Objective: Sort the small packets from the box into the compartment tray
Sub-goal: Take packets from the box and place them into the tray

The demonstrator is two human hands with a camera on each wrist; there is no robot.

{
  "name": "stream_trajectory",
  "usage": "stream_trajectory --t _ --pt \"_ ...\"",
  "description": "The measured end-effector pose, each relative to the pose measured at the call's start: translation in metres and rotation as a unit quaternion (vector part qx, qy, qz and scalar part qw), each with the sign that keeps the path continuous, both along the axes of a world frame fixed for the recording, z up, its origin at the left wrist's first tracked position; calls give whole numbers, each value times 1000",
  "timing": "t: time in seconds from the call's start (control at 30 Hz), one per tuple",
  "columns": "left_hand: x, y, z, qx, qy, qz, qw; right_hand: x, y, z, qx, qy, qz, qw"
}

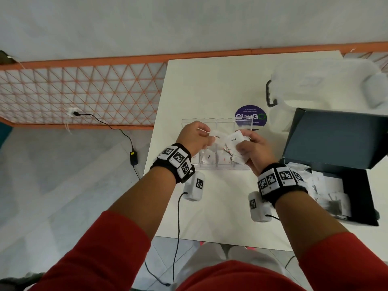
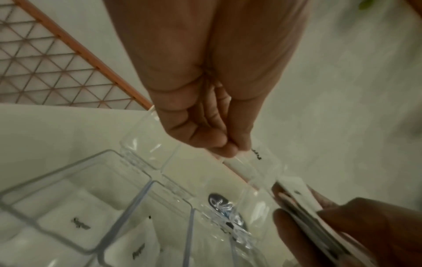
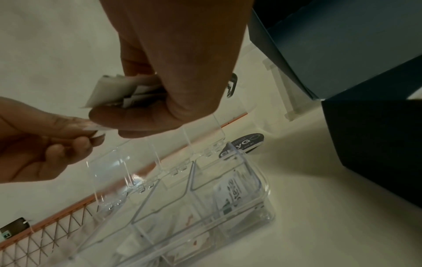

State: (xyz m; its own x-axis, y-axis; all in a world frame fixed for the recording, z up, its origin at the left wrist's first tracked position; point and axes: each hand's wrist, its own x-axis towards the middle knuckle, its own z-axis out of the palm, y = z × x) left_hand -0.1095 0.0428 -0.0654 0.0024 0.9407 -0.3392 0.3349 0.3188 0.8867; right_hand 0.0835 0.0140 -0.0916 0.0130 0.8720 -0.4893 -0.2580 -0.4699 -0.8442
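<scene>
Over the clear compartment tray (image 1: 212, 165), my left hand (image 1: 206, 138) pinches one small white packet (image 1: 217, 136) by its edge. My right hand (image 1: 241, 146) grips a bundle of several packets (image 1: 232, 141) just to the right, almost touching the left one. The right wrist view shows the bundle (image 3: 114, 92) fanned out of the fist and the left fingers (image 3: 75, 130) on the single packet (image 3: 98, 129). The tray lids (image 3: 107, 169) stand open, and labelled packets (image 2: 82, 224) lie in the compartments. The dark box (image 1: 354, 198) at the right holds more packets (image 1: 329, 192).
The box's open lid (image 1: 336, 135) stands up right of the tray. A round purple sticker (image 1: 251, 115) lies behind the tray, and a clear plastic container (image 1: 315, 87) with a dark handle sits at the back right. The table's left edge (image 1: 156, 127) runs close to my left wrist.
</scene>
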Motion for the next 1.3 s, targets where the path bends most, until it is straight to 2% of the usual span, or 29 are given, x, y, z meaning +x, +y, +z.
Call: stream_trajectory --t 0.13,0.2,0.37,0.5,0.63,0.83,1.0,1.13,1.23,1.3 --pt "-10 6 0 53 69 -25 996 5 -2 2 0 9 -3 1000" --pt "-12 8 -1 67 132 -53 987 8 -3 2 -2 12 -4 1000" --pt "-4 10 -13 63 248 -105 961 12 -6 2 -1 32 -7 999" --pt "5 11 -24 49 314 -172 932 17 -5 4 3 52 -21 998" --pt "9 16 -34 8 391 -248 886 22 -2 1 2 41 -20 999" --pt "10 18 -44 -40 453 -334 825 26 2 -4 -6 27 -10 1000" --pt "13 13 -45 -10 482 -373 793 25 7 -3 -9 25 -8 1000" --pt "17 18 -40 -26 512 -398 760 20 10 -3 -7 17 -11 1000" --pt "20 18 -34 -27 523 -397 754 17 10 -2 -4 12 -5 1000" --pt "19 17 -26 -15 520 -381 764 16 10 -2 -2 13 2 1000"
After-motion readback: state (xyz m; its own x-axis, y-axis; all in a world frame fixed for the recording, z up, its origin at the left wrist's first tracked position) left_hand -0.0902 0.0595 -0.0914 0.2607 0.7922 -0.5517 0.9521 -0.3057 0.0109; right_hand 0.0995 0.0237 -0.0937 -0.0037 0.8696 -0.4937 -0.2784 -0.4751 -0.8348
